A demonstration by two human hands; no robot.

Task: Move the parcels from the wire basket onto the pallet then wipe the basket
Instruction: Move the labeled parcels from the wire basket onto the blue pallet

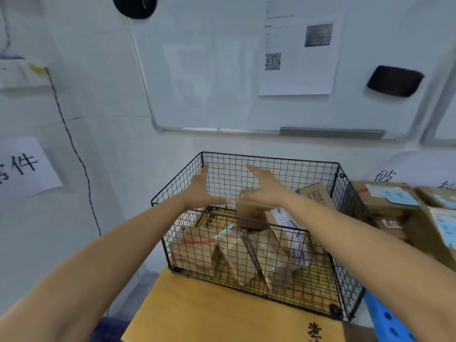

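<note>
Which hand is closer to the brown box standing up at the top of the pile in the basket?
Right. The right hand lies spread over the top of the box, seemingly touching it. The left hand is open to the box's left, above the wire basket, touching nothing.

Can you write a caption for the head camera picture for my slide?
Two open hands, left hand and right hand, reach over a wire basket of cardboard parcels.

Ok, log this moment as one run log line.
left hand open, empty | right hand open on upright parcel | wire basket still loaded
</note>
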